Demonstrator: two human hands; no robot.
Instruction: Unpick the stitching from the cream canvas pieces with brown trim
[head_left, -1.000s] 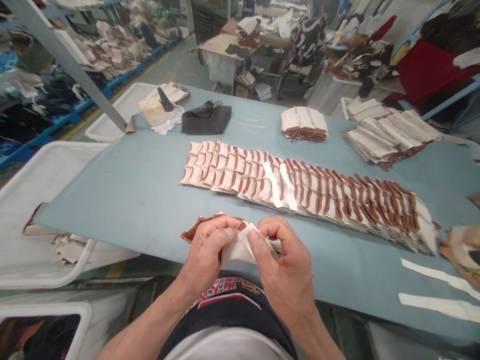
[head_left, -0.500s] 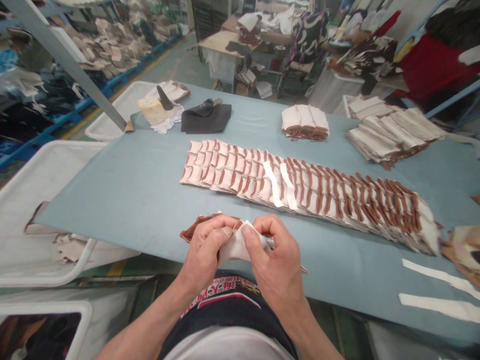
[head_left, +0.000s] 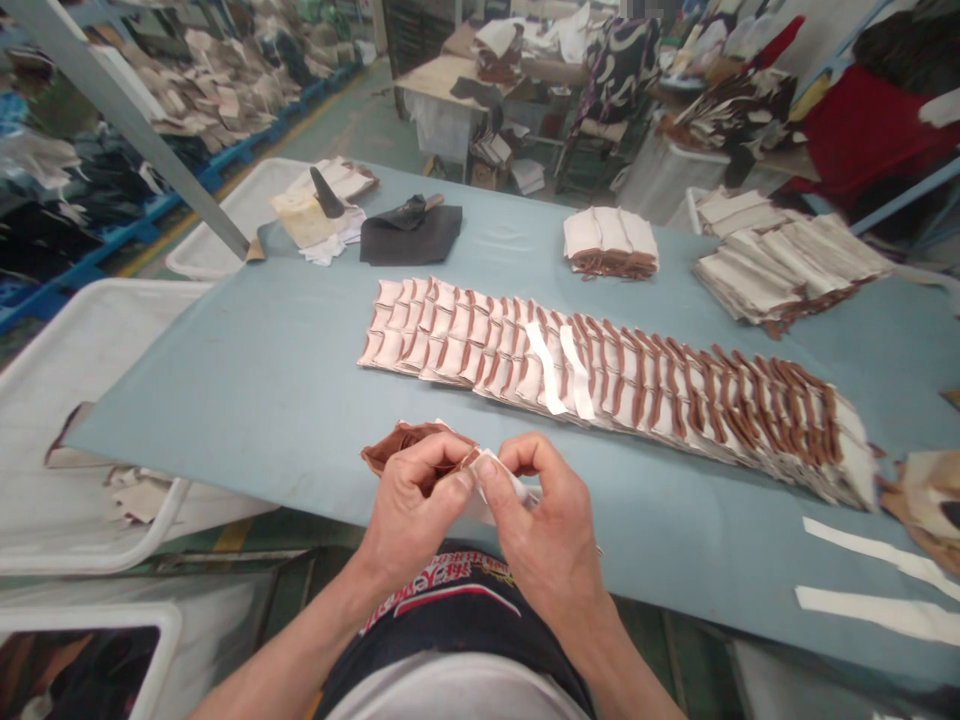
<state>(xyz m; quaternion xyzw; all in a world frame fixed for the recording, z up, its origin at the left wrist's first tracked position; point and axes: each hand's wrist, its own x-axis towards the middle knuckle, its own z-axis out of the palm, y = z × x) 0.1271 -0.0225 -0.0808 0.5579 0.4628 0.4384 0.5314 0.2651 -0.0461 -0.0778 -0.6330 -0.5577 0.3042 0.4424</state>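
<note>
Close to my body, above the table's near edge, I hold a brown and white fabric piece [head_left: 397, 442] between both hands. My left hand [head_left: 420, 495] pinches it, and its brown side spreads out to the left of the fingers. Thumb and forefinger of my right hand [head_left: 544, 510] are closed on the white part, right beside the left fingertips. The fingers cover much of the piece. Beyond the hands lies a long overlapping row of similar brown and white pieces [head_left: 465, 335], with two white strips [head_left: 546, 370] across it.
On the blue-green table [head_left: 247, 380] are a black cloth [head_left: 412, 240], a stack of pieces [head_left: 611, 240] and a larger pile [head_left: 787, 260] at right. More white strips [head_left: 877, 610] lie at the right front. White bins [head_left: 90, 310] stand left, near a slanted metal post [head_left: 150, 130].
Both hands have drawn a little closer together at the fingertips. The brown side of the piece has opened out more, and less of the white part shows.
</note>
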